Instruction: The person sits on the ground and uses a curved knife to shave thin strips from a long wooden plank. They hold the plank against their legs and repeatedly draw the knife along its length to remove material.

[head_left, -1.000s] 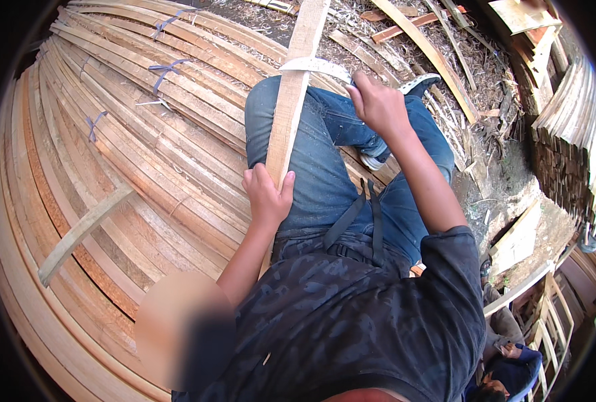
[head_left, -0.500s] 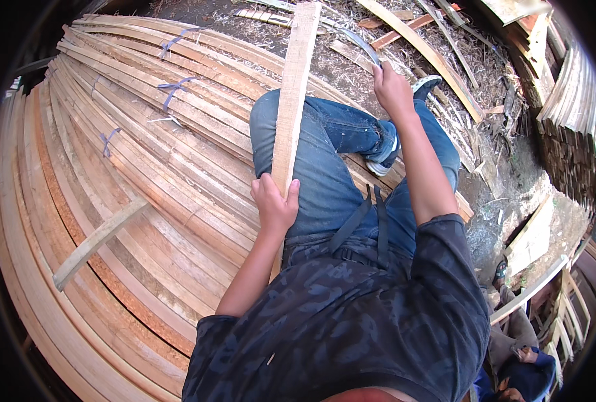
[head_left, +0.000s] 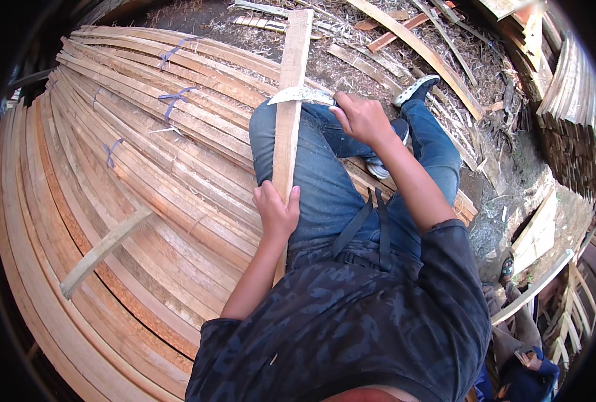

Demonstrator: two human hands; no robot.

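A long flat wooden slat (head_left: 286, 141) lies lengthwise over my bent left thigh, its far end pointing away from me. My left hand (head_left: 277, 209) is closed around its near part, thumb along the right edge. In my right hand (head_left: 364, 116) is the handle of a sickle (head_left: 315, 96), mostly covered by the fingers. The curved pale blade lies across the slat above the knee, its tip reaching past the slat's left edge. Whether the blade bites into the wood I cannot tell.
Beneath me and to the left spreads a big stack of slats (head_left: 170, 167), some tied with purple strips (head_left: 176, 96). A loose short stick (head_left: 103, 249) lies across it. Scraps and shavings (head_left: 372, 67) litter the ground ahead. Another person (head_left: 522, 365) is at the lower right, near a slat pile.
The sickle in my right hand has come down and toward me, from beyond the knee onto the slat. My left hand keeps its hold, nearly still.
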